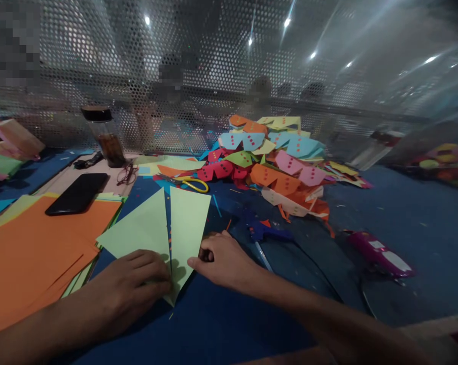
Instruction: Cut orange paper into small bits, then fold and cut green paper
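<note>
A pale green paper (pixel 141 228) lies on the blue tabletop, with a narrow gap between its left part and a right-hand panel (pixel 186 218); both come together at a point near the front. My left hand (pixel 137 289) rests on the lower left part, fingers bent and pressed together over the paper. My right hand (pixel 221 258) is at the right edge of the panel, its thumb and curled fingers pinching that edge. Behind the paper lie scissors with yellow handles (pixel 194 185).
Orange sheets (pixel 34 243) and a black phone (pixel 78 193) lie left. A lidded bottle (pixel 109 139) stands behind. Colourful folded paper pieces (pixel 278 172) are heaped at centre back. A blue glue gun (pixel 265 230), a pen (pixel 264 256) and a purple device (pixel 381 253) lie right.
</note>
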Demonstrator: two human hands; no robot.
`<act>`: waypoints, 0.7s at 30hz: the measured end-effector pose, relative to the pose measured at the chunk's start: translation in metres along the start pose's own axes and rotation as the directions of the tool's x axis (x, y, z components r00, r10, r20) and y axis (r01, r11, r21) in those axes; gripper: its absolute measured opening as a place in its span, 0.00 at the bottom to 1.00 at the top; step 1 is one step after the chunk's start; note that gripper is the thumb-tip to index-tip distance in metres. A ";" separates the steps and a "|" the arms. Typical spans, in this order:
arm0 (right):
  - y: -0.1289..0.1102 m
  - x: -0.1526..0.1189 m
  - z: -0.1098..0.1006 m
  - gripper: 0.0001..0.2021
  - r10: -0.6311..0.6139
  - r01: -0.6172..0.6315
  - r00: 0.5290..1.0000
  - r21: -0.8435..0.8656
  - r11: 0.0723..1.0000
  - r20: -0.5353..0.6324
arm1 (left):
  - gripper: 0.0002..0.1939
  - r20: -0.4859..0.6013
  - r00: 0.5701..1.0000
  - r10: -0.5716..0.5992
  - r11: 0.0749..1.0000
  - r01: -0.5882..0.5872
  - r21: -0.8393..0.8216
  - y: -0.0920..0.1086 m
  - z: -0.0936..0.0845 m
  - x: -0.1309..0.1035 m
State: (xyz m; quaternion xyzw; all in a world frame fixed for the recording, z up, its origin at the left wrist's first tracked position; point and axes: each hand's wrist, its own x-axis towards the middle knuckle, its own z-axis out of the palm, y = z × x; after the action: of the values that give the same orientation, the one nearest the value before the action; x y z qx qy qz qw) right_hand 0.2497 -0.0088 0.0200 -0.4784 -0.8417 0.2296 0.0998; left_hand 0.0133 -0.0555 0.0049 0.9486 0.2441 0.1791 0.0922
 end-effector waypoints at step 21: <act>0.004 0.000 0.002 0.15 -0.019 0.019 0.999 -0.020 1.000 -0.029 | 0.12 -0.005 1.000 0.009 1.000 -0.008 0.011 0.000 -0.002 0.003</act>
State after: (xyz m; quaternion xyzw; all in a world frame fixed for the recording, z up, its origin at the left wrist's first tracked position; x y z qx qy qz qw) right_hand 0.2518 -0.0079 0.0163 -0.4747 -0.8468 0.2134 0.1098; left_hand 0.0147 -0.0542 0.0079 0.9497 0.2412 0.1807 0.0856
